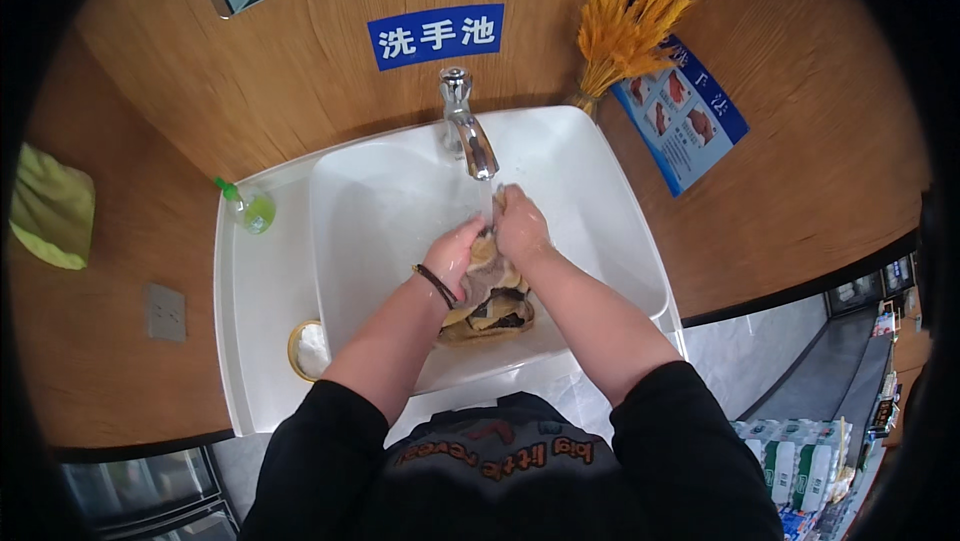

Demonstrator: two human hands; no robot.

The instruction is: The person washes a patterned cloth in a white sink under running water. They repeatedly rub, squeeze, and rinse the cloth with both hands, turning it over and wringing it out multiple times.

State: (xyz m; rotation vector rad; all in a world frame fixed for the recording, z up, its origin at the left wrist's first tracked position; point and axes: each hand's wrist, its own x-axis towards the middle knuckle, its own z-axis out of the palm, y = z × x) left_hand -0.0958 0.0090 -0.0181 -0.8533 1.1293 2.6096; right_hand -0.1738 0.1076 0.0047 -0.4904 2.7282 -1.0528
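Both hands are inside the white sink (375, 211), under the chrome tap (470, 136), and water runs down between them. A wet, crumpled tan, grey and dark brown cloth (487, 291) hangs from my fingers, its lower part resting in the basin. My left hand (455, 256), with a dark band at the wrist, is closed on the cloth's left upper side. Slightly higher, my right hand (520, 226) pinches its upper right part close below the spout. The fingertips are partly hidden by the hands and the water.
A green-topped soap bottle (250, 209) and a small round bowl with something white (310, 349) stand on the left ledge. Dried yellow stalks (625, 26) rise behind the sink's right corner. A yellow-green cloth (52, 209) hangs on the left wall.
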